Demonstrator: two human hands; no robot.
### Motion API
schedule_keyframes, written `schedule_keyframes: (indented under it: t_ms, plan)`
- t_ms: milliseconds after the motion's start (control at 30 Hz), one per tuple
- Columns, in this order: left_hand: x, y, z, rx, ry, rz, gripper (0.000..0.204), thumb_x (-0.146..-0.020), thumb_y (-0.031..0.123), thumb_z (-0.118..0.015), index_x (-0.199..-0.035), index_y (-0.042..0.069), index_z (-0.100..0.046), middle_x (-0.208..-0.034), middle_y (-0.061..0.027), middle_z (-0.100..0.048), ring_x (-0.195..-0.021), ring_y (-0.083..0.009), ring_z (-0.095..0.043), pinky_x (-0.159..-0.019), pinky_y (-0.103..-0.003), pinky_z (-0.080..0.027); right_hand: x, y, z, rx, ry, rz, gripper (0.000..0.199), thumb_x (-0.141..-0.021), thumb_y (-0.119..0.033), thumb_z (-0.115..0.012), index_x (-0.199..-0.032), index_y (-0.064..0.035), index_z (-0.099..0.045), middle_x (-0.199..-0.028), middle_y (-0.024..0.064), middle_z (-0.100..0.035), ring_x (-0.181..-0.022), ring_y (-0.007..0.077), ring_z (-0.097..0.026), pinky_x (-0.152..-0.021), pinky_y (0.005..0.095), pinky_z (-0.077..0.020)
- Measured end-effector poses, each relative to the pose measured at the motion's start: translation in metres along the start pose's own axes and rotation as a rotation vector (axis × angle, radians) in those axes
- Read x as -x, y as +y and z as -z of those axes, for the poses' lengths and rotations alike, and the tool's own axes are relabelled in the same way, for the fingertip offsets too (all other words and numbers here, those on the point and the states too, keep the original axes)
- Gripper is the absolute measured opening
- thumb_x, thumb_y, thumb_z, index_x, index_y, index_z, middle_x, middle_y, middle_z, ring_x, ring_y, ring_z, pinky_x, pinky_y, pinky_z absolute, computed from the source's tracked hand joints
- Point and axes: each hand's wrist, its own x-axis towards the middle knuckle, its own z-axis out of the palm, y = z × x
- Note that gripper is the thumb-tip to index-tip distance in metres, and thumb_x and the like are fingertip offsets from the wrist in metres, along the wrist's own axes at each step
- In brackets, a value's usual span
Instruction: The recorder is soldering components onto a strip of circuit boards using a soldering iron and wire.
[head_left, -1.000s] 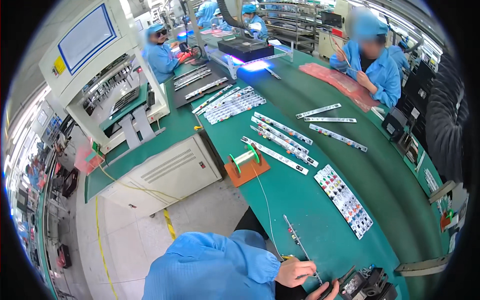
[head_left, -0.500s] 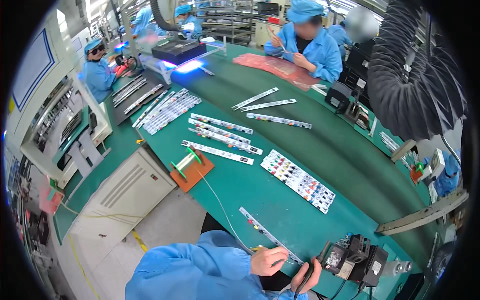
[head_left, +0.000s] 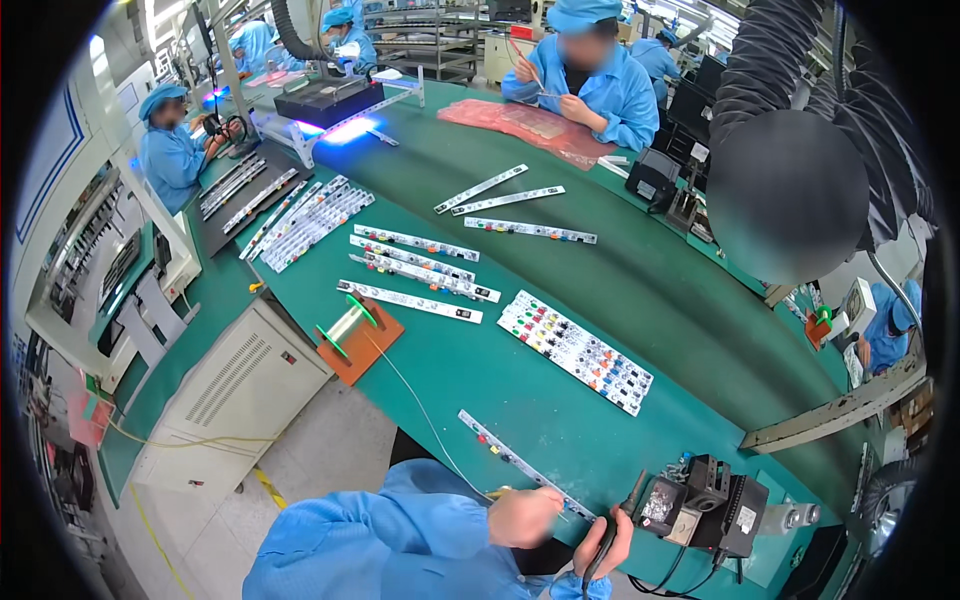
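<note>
In front of me a narrow white circuit-board strip [head_left: 515, 459] with small coloured parts lies slantwise on the green bench. My left hand [head_left: 524, 517], closed and partly blurred, is over the strip's near end. Thin solder wire [head_left: 428, 412] runs into it from a green-ended spool [head_left: 348, 328] on an orange-brown base. A small yellow piece shows beside those fingers. My right hand [head_left: 612, 545] is closed around a black-handled soldering iron [head_left: 601, 550] just right of the strip's near end. Fingers hide where the iron's tip meets the strip.
A dark soldering station [head_left: 735, 512] with a metal-wool holder stands right of my hands. Beyond the strip lies a block of board strips [head_left: 575, 352]; more strips [head_left: 415, 272] lie farther left. A black duct [head_left: 770, 70] hangs at right. A co-worker [head_left: 590, 80] sits across the bench.
The view has shifted slightly, moving the bench contents left and up in the picture. My left hand has moved slightly along the strip and is more blurred; my right hand keeps its grip.
</note>
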Motion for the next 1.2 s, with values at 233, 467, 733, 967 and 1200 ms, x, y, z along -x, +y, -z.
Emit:
schedule_keyframes:
  t_ms: [233,467,733,967,1200]
  plan:
    - [-0.002,-0.003,0.001,-0.013,-0.016,-0.022,0.011,-0.08,-0.004,-0.065,-0.09,-0.001,-0.064,-0.095,-0.0104,-0.065,-0.071,-0.0251,-0.068,-0.054,-0.031,-0.054,0.0,-0.001,-0.003,-0.015,0.001,-0.02,0.031,-0.086,0.001,-0.057,-0.117,0.0067,-0.055,-0.108,0.0204,-0.063,-0.096,0.0282,-0.062,-0.088,0.0372,-0.0489]
    - [-0.003,-0.002,0.002,-0.006,-0.033,-0.076,0.011,-0.079,0.0,-0.068,-0.089,0.0,-0.064,-0.095,-0.0083,-0.065,-0.069,-0.0231,-0.068,-0.053,-0.03,-0.054,0.0,-0.001,0.0,-0.015,-0.018,-0.036,0.03,-0.086,0.001,-0.057,-0.116,0.0067,-0.056,-0.108,0.0199,-0.063,-0.097,0.0279,-0.062,-0.088,0.0369,-0.0489]
    - [-0.002,-0.003,0.006,0.071,-0.032,-0.054,0.015,-0.079,0.006,-0.072,-0.089,0.002,-0.063,-0.095,-0.0075,-0.064,-0.067,-0.0219,-0.066,-0.05,-0.029,-0.05,0.0,-0.003,-0.005,0.009,0.051,0.002,0.029,-0.085,0.0,-0.058,-0.113,0.006,-0.056,-0.1,0.0243,-0.062,-0.085,0.0367,-0.062,-0.077,0.0418,-0.0509]
    - [-0.003,-0.006,0.008,-0.193,-0.058,-0.309,0.009,-0.079,0.011,-0.07,-0.074,0.006,-0.064,-0.082,-0.0008,-0.058,-0.073,-0.0123,-0.061,-0.046,-0.027,-0.046,0.005,0.004,-0.006,0.007,0.043,-0.026,0.031,-0.086,-0.001,-0.057,-0.115,0.0072,-0.055,-0.104,0.0199,-0.063,-0.093,0.0275,-0.061,-0.084,0.0369,-0.0495]
    - [-0.004,-0.006,0.01,-0.256,-0.074,-0.394,0.012,-0.079,0.013,-0.071,-0.074,0.007,-0.062,-0.071,-0.0011,-0.052,-0.061,-0.0135,-0.057,-0.038,-0.03,-0.041,0.008,0.005,-0.006,-0.004,0.054,-0.084,0.03,-0.086,-0.002,-0.057,-0.115,0.0074,-0.055,-0.104,0.0194,-0.063,-0.093,0.0268,-0.061,-0.085,0.0366,-0.0492]
